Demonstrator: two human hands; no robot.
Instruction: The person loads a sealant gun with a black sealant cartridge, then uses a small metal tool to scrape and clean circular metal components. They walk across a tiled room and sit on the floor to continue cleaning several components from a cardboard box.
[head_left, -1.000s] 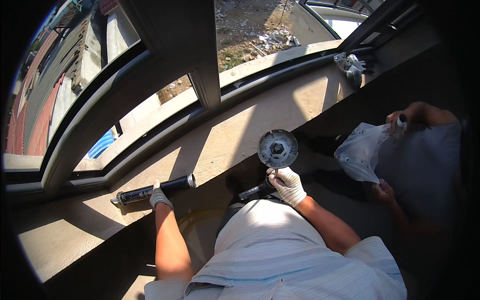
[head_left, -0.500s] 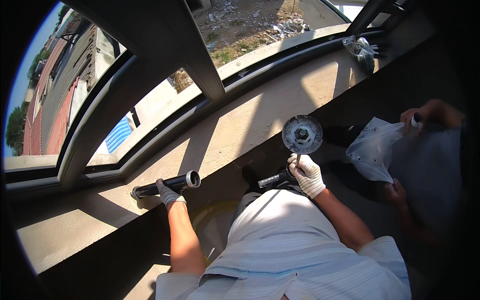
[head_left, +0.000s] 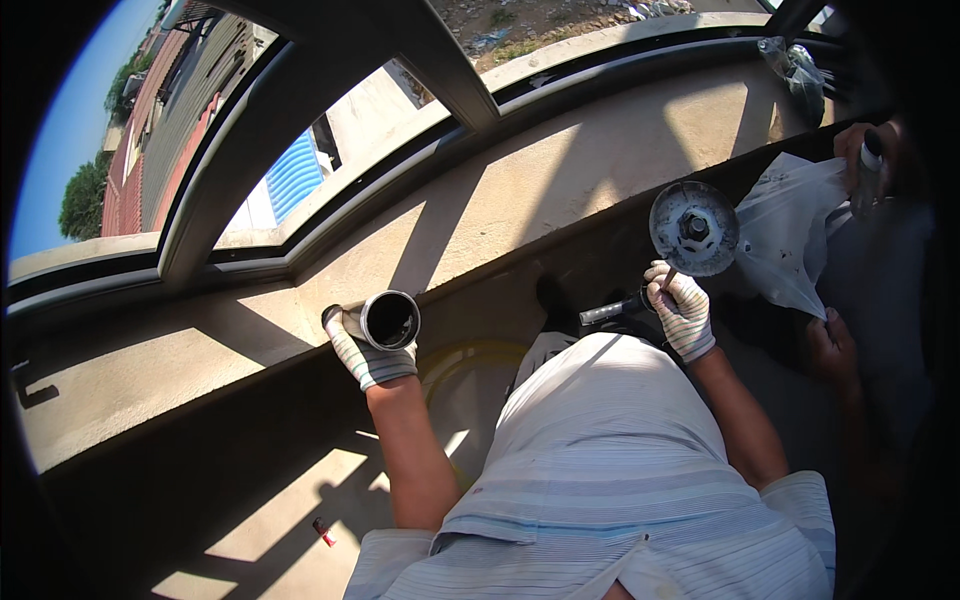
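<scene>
Sill (head_left: 500, 215) is seen beyond the left grip (head_left: 360, 350), wrapped round a tube (head_left: 391, 321) aimed headward. Rightward, the stem (head_left: 669, 281) of a disc (head_left: 694, 228) is pinched by the right grip (head_left: 684, 316).

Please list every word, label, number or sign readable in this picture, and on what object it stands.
No text is readable.
Red object on the floor: too small to tell.
Dark tube in the left hand: open end faces the camera; no lettering legible.
</scene>
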